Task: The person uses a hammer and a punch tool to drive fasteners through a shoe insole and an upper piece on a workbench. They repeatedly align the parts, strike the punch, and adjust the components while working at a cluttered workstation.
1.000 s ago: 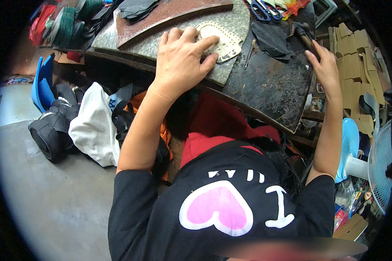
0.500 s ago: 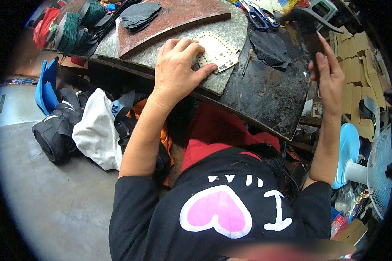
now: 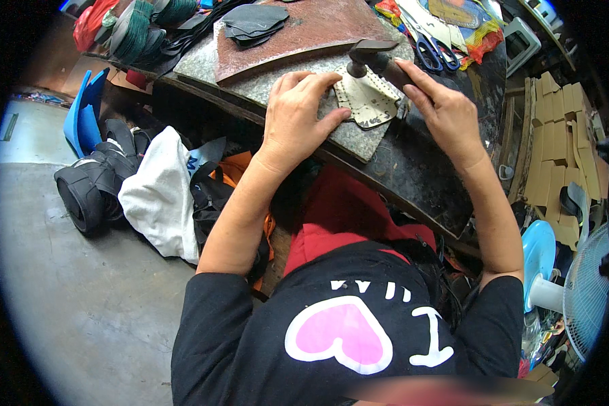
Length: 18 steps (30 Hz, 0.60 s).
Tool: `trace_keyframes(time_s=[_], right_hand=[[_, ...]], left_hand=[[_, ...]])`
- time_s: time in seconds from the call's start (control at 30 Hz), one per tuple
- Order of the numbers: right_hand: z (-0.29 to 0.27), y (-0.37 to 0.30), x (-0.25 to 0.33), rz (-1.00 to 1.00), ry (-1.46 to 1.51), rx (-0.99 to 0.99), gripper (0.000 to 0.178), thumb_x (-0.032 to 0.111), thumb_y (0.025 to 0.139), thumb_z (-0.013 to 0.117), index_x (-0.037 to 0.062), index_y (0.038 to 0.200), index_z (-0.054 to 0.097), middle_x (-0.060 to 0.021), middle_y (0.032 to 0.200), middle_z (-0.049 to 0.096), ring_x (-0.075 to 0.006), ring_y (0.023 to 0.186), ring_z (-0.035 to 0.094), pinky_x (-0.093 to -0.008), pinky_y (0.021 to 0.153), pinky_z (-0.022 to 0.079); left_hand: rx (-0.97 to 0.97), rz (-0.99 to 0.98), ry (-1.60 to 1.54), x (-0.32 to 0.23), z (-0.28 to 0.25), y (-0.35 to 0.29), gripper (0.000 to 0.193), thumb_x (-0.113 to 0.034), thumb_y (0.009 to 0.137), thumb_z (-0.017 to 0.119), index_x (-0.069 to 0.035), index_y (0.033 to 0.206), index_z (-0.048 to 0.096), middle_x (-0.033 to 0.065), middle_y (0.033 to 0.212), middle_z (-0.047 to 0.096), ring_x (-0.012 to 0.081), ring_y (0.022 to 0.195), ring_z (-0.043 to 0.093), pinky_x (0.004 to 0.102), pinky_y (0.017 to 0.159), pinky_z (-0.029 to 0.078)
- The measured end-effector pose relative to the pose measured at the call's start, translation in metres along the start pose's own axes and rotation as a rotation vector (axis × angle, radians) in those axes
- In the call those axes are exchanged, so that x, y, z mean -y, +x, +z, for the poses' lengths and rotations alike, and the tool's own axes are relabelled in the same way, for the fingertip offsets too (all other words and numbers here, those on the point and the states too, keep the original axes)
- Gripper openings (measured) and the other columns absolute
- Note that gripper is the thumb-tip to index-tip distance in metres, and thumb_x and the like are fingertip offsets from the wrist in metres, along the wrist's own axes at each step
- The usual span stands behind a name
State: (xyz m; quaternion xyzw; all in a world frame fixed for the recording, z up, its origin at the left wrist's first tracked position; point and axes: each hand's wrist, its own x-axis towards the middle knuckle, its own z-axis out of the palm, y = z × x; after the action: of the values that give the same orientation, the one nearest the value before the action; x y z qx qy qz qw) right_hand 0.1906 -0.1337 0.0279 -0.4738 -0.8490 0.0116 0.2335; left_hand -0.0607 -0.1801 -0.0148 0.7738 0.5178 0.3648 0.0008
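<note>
A cream pattern piece [image 3: 375, 107] with rows of small holes along its edge and handwriting on it lies on a speckled stone slab [image 3: 362, 143]. My left hand [image 3: 299, 116] holds the piece down, thumb and fingertips at its left side. In my right hand [image 3: 448, 114] is a hammer [image 3: 373, 53], gripped by its dark handle. The hammer's round face is over the upper part of the piece; whether it touches cannot be told. A rust-brown curved plate [image 3: 304, 40] lies behind, with a stack of dark leather pieces [image 3: 254, 26] on it.
Blue-handled scissors [image 3: 434, 53] lie at the back right of the dark bench [image 3: 419, 172]. Green cord spools [image 3: 132, 34] stand at the far left. To the right are folded cardboard boxes [image 3: 555, 128] and a fan [image 3: 585, 291]. White cloth [image 3: 159, 196] hangs below left.
My right hand has brought the hammer leftward and down, from the bench's right side to over the pattern piece. My left hand stays at the piece. The whole view has shifted slightly.
</note>
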Motion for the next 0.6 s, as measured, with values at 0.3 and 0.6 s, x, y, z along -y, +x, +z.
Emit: trace_keyframes(time_s=[0.3, 0.6], right_hand=[[0.000, 0.003, 0.010, 0.004, 0.091, 0.031, 0.036, 0.032, 0.096, 0.060, 0.0261, 0.132, 0.061, -0.0111, 0.112, 0.070, -0.0268, 0.097, 0.070, -0.0346, 0.077, 0.055], [-0.004, -0.037, -0.007, 0.008, 0.177, -0.033, 0.039, 0.033, 0.094, 0.062, 0.0319, 0.133, 0.059, -0.0126, 0.107, 0.070, -0.0293, 0.089, 0.070, -0.0355, 0.072, 0.056]], left_hand=[[-0.140, -0.060, -0.041, 0.007, 0.015, -0.008, 0.108, -0.032, 0.068, 0.086, -0.004, 0.149, 0.020, 0.0170, 0.127, 0.052, 0.0355, 0.115, 0.051, 0.0454, 0.099, 0.040], [-0.191, -0.161, -0.286, 0.013, 0.017, -0.007, 0.070, -0.020, 0.090, 0.063, -0.003, 0.147, 0.026, 0.0186, 0.127, 0.051, 0.0334, 0.114, 0.053, 0.0433, 0.101, 0.040]])
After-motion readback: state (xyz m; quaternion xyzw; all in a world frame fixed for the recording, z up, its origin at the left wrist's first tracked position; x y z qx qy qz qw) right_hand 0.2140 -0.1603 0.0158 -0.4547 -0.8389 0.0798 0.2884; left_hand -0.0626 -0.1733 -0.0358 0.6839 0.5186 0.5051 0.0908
